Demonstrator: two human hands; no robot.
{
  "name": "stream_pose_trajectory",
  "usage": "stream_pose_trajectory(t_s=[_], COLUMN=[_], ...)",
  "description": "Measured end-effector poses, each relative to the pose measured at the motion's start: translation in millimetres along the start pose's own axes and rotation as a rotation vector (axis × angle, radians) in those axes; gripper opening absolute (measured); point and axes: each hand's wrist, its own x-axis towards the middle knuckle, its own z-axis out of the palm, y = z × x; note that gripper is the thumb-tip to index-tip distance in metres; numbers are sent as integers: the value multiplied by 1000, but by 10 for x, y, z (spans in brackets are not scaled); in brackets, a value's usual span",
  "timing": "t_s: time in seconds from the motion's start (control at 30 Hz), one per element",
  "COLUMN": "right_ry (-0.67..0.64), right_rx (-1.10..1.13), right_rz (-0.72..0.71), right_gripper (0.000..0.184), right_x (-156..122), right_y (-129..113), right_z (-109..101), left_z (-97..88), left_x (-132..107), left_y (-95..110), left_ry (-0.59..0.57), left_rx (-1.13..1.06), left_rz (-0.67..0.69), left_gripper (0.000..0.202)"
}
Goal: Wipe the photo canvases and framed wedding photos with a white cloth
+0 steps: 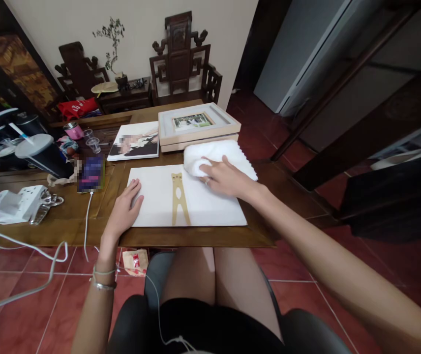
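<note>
A white panel lies flat near the table's front edge, with a gold A-shaped bracket on its face, like a picture stand's leg. My left hand rests on the panel's left edge, fingers stretched out and holding nothing. Bunched under the fingers of my right hand is a white fluffy cloth, pressed on the panel's upper right part. The rest of the cloth spreads past the panel's far right corner. My right fingertips are partly sunk in it.
Behind the panel are stacked wooden picture frames and a photo panel. To the left sit a phone on a cable, a black tumbler, small clear cups and a white power strip.
</note>
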Motion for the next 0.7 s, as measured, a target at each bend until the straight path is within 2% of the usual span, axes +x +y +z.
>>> stream_pose_trajectory(t_s=[0.07, 0.13, 0.33, 0.43, 0.53, 0.7], right_ry=[22, 43, 66, 69, 1, 8], right_rx=[-17, -23, 45, 96, 129, 117], right_rz=[-6, -52, -213, -260, -247, -141], right_gripper=[28, 26, 21, 21, 24, 23], right_x=[5, -147, -1101, -1376, -1302, -686], right_y=[18, -42, -552, -708, -653, -341], right_z=[49, 93, 109, 53, -27, -107], left_z=[-18, -35, -45, -34, -19, -2], left_x=[2, 5, 8, 7, 9, 7], left_y=[32, 66, 106, 94, 68, 33], left_ry=[4, 7, 1, -2, -8, -14], left_rx=[1, 0, -3, 0, 6, -8], left_rz=[-9, -17, -36, -28, -19, -18], left_gripper=[52, 52, 51, 51, 51, 49])
